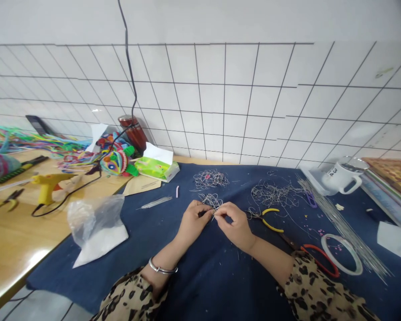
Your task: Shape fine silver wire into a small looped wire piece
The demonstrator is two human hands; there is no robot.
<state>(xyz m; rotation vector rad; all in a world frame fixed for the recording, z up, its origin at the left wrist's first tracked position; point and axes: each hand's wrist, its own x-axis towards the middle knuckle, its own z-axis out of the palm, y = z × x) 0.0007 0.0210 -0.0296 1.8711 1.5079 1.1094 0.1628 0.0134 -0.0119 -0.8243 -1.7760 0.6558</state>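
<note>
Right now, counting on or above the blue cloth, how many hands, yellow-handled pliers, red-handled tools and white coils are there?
Hands: 2
Yellow-handled pliers: 1
Red-handled tool: 1
White coil: 1
Total: 5

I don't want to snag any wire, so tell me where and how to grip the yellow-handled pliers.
For the yellow-handled pliers, probably best around both handles, the right hand coming from the right and above. The handles splay open toward that side, while the dark head points left and the wire tangle lies just beyond.
</note>
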